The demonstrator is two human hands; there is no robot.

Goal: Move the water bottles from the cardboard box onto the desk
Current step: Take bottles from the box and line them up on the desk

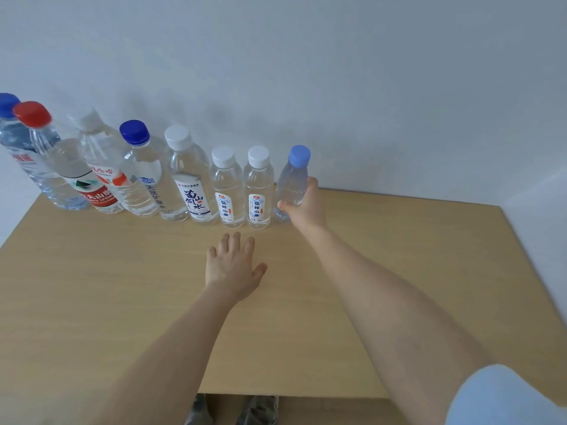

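Right hand (pixel 305 207) grips blue-capped bottle (pixel 291 179), touching desk (pixel 122 286).

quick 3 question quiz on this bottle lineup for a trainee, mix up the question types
1. True or false: the right hand grips the light-blue-capped bottle at the right end of the row.
2. Multiple choice: the left hand is A) holding a bottle, B) open with fingers spread over the desk, C) out of view.
3. Fill in: the cap colour of the two matching small bottles just left of the held one is ____.

Key: 1 true; 2 B; 3 white.
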